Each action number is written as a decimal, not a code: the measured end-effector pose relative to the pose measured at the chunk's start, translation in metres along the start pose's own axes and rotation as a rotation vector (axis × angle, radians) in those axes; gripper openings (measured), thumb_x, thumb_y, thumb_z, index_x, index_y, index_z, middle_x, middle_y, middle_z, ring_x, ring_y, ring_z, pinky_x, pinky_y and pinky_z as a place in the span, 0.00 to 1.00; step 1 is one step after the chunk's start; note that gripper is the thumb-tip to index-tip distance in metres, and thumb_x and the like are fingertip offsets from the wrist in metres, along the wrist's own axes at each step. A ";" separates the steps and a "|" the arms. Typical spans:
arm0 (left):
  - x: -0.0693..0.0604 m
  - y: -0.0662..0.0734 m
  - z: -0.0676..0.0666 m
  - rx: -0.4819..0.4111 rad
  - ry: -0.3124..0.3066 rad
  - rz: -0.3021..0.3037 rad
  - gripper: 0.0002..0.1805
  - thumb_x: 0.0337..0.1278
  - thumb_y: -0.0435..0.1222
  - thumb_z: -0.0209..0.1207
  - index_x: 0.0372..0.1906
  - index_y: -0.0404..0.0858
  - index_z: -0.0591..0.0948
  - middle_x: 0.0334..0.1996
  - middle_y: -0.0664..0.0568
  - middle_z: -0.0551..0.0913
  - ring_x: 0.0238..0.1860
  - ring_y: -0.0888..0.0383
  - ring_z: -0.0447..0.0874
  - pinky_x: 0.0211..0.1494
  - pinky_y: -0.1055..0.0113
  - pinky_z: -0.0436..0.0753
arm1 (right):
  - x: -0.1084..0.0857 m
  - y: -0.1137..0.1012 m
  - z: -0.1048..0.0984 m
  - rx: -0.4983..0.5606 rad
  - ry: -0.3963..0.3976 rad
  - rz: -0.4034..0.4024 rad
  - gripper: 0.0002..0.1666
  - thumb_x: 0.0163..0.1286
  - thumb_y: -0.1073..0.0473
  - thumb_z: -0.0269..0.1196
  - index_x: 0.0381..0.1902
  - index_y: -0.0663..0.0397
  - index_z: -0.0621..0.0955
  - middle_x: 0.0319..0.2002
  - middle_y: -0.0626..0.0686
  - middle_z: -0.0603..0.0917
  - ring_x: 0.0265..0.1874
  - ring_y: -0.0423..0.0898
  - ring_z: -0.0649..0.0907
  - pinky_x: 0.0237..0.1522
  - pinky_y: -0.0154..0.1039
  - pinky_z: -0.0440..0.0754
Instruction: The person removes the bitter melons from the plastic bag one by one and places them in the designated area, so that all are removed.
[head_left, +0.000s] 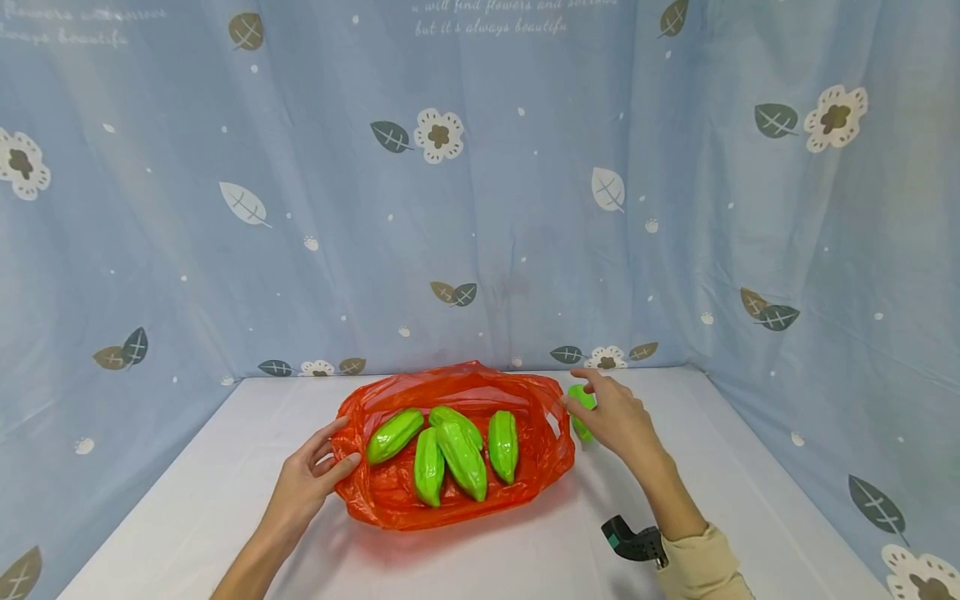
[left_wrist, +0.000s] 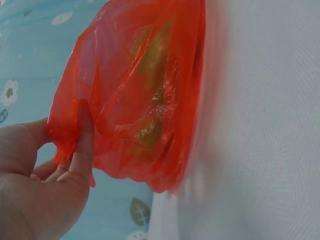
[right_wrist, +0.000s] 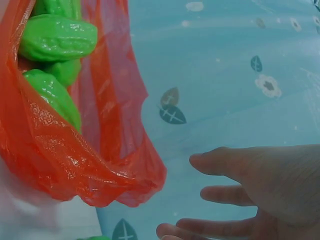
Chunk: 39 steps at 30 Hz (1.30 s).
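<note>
left hand (head_left: pixel 309 468) pinches the red bag (head_left: pixel 382 504); right hand (head_left: pixel 619 419) spreads empty; a slipped pinch could let the bag sag.

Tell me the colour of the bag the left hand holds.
The bag is see-through orange-red, showing best in the head view.

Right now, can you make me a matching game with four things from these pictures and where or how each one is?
Things
1. Bag
2. Left hand
3. Right hand
4. Lone green thing

Places, colours and states
A. Lying on the white table, outside the bag
B. Holding nothing, fingers apart
C. Red and see-through
D. Pinching the bag's edge

Right pairs: 1-C, 2-D, 3-B, 4-A
</note>
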<state>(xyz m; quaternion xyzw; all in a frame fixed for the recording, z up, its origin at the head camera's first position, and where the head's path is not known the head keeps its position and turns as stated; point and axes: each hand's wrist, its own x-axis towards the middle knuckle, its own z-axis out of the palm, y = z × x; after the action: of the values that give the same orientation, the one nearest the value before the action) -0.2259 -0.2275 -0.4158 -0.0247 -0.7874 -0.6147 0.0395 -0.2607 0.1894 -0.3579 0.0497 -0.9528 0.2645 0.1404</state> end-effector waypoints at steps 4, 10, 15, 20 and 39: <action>0.000 -0.001 0.000 0.000 -0.001 0.004 0.37 0.61 0.41 0.65 0.73 0.46 0.64 0.66 0.38 0.73 0.51 0.75 0.81 0.48 0.74 0.84 | -0.001 -0.002 -0.001 -0.003 0.004 -0.005 0.32 0.67 0.46 0.64 0.66 0.52 0.73 0.54 0.64 0.83 0.52 0.63 0.81 0.51 0.68 0.77; 0.000 -0.001 -0.001 0.001 0.000 0.006 0.37 0.61 0.42 0.65 0.73 0.47 0.64 0.66 0.39 0.72 0.51 0.75 0.81 0.48 0.73 0.84 | -0.002 -0.006 -0.003 -0.008 0.009 -0.026 0.31 0.67 0.46 0.64 0.65 0.51 0.74 0.53 0.63 0.84 0.49 0.62 0.82 0.48 0.66 0.79; -0.001 -0.001 -0.001 -0.003 -0.002 0.017 0.36 0.62 0.40 0.64 0.73 0.46 0.64 0.66 0.38 0.73 0.49 0.78 0.80 0.47 0.74 0.84 | -0.003 -0.008 -0.002 0.016 0.008 -0.030 0.32 0.67 0.46 0.65 0.65 0.50 0.74 0.52 0.62 0.84 0.42 0.56 0.85 0.40 0.56 0.84; -0.001 -0.001 -0.001 0.001 -0.001 0.025 0.36 0.62 0.40 0.64 0.73 0.46 0.65 0.64 0.37 0.74 0.48 0.78 0.81 0.46 0.75 0.84 | -0.005 -0.013 -0.003 0.039 -0.008 -0.021 0.32 0.67 0.46 0.65 0.65 0.50 0.74 0.53 0.62 0.84 0.39 0.53 0.86 0.36 0.51 0.86; 0.000 -0.004 -0.001 0.005 -0.011 0.010 0.36 0.61 0.42 0.65 0.73 0.47 0.64 0.66 0.38 0.72 0.50 0.76 0.81 0.48 0.73 0.84 | 0.004 -0.038 -0.002 0.093 -0.062 -0.054 0.31 0.67 0.46 0.65 0.66 0.48 0.73 0.48 0.58 0.86 0.39 0.52 0.86 0.35 0.45 0.87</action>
<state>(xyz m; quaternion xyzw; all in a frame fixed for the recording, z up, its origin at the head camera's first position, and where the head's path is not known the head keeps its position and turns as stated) -0.2264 -0.2294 -0.4194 -0.0321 -0.7890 -0.6123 0.0384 -0.2572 0.1581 -0.3363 0.0900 -0.9417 0.3031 0.1153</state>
